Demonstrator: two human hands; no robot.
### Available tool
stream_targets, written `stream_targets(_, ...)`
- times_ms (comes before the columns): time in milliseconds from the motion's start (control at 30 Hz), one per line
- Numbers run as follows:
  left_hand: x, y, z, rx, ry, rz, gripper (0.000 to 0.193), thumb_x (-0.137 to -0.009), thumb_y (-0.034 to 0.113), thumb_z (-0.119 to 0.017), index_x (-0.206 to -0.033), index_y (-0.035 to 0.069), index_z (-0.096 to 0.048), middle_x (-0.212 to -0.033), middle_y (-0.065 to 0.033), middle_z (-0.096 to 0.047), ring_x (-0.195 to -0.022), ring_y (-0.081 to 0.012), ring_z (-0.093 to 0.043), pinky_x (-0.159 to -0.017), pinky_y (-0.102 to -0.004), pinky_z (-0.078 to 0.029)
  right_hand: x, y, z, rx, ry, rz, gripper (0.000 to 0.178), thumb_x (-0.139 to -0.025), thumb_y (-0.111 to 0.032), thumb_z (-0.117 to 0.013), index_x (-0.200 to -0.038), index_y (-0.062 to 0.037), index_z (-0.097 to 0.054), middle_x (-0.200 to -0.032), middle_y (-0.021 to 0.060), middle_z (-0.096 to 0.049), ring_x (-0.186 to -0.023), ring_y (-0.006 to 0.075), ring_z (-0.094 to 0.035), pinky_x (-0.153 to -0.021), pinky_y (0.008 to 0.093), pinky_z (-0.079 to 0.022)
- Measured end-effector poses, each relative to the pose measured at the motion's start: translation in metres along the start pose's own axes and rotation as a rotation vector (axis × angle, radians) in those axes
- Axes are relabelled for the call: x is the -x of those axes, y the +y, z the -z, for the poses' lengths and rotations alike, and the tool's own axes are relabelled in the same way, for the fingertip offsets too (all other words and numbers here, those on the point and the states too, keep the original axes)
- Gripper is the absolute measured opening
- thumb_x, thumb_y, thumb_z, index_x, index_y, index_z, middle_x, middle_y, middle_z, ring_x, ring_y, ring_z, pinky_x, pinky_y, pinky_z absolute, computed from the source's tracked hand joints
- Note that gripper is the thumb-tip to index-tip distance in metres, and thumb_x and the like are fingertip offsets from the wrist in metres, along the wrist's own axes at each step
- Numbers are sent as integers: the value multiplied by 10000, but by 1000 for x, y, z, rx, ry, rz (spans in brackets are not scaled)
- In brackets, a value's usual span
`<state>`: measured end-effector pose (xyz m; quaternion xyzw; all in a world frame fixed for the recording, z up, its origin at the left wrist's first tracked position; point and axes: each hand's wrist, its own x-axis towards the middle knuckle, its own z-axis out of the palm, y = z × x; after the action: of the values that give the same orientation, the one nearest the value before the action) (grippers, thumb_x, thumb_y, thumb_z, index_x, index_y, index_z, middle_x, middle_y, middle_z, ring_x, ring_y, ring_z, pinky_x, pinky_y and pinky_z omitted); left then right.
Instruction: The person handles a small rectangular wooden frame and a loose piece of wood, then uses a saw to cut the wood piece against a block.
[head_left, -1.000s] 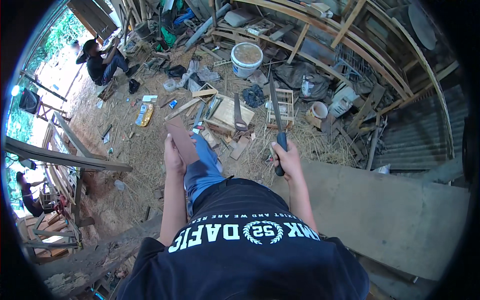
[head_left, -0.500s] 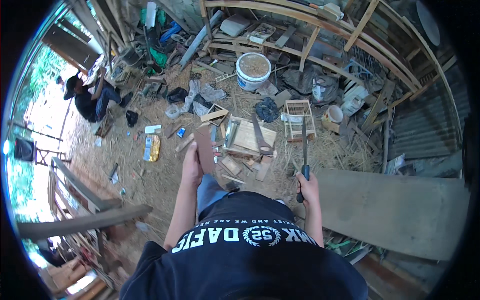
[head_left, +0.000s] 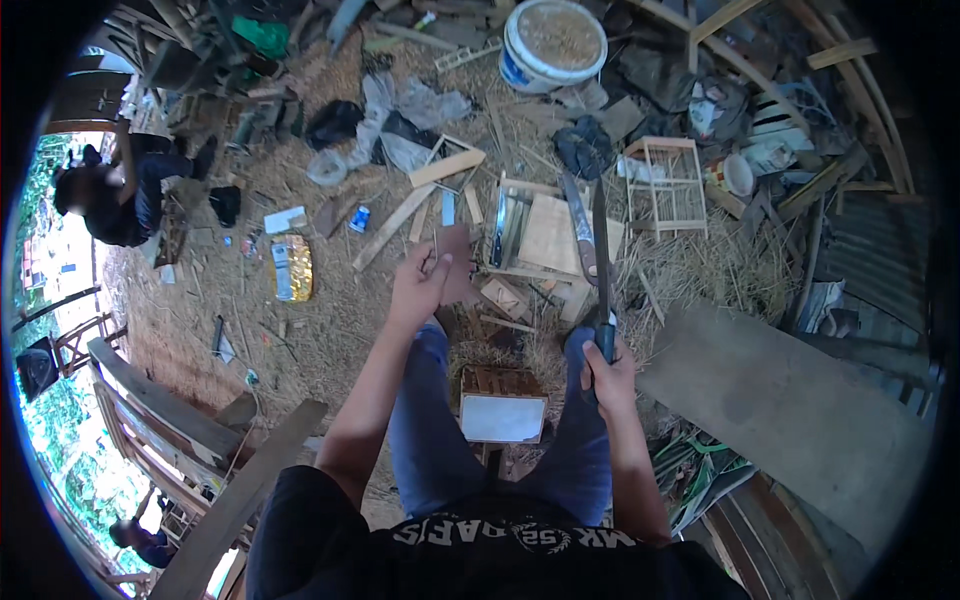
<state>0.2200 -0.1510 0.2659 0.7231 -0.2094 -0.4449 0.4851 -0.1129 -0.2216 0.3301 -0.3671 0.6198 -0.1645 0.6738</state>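
My left hand (head_left: 420, 285) is closed on a flat brown board-like piece (head_left: 455, 262), held over the floor left of a shallow wooden box (head_left: 555, 235). Its material is hard to make out. In my right hand (head_left: 612, 375) is a long knife (head_left: 602, 260), gripped by its black handle with the narrow dark blade pointing away from me. The two held things are apart. Beyond the knife lies a handsaw (head_left: 580, 222) on the right side of the box. Wood offcuts (head_left: 505, 298) lie near the box. Between my knees is a small wooden box with a white top (head_left: 503, 417).
A white bucket (head_left: 553, 45) stands at the far side, with a slatted wooden frame (head_left: 670, 185) nearer right. A large flat board (head_left: 790, 410) lies to my right. At left are a wooden beam (head_left: 240, 500), a gold packet (head_left: 292, 268) and a seated person (head_left: 115, 195).
My view has tipped down toward my legs, which now show with the white-topped box. The brown piece has come closer to the wooden box. Both hands keep their holds.
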Motion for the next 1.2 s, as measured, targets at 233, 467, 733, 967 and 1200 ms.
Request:
stream_targets(233,-75,-170,-63,182,71,44,124,-1037,146,-653,-1084,31,-661,-731,74,-557,-656,-19,-494,-583,-231,-398,-196,101,1,194,-121,199,92,-1018,-107,-660,-1037,-48,-591,-622,-21,-526,-443,79,-474,-417,262,-363)
stream_targets(467,-93,-253,-85,155,-39,5,166,-1028,116,-665,-1151,33,-588,-791,61,-567,-642,-1,-488,-559,-210,-380,-266,160,9,138,-155,176,220,-995,-172,-709,-1126,-26,-610,-704,-32,-557,-474,57,-507,-423,256,-403)
stream_targets(733,-57,-211,-100,-41,-145,-295,162,-993,99,-689,-1076,27,-570,-862,-29,-637,-749,-61,-595,-680,-200,-494,-235,160,27,284,-117,474,315,-972,-235,-728,-1159,-7,-616,-676,-12,-569,-495,79,-510,-463,274,-423)
stream_targets(967,-64,-197,-120,-216,-95,-750,170,-1013,129,-684,-988,-13,-593,-888,-56,-676,-795,-93,-633,-693,-266,-524,-156,143,5,0,-167,617,263,-991,-234,-708,-1102,-21,-602,-711,-17,-564,-553,76,-523,-487,268,-434)
stream_targets(1200,-21,-176,-128,-223,-109,-774,150,-979,92,-695,-961,-12,-588,-752,-75,-607,-710,-126,-593,-655,-299,-488,-101,142,22,-158,-267,749,251,-1025,-288,-674,-1015,-65,-561,-712,-21,-521,-520,60,-480,-479,247,-427)
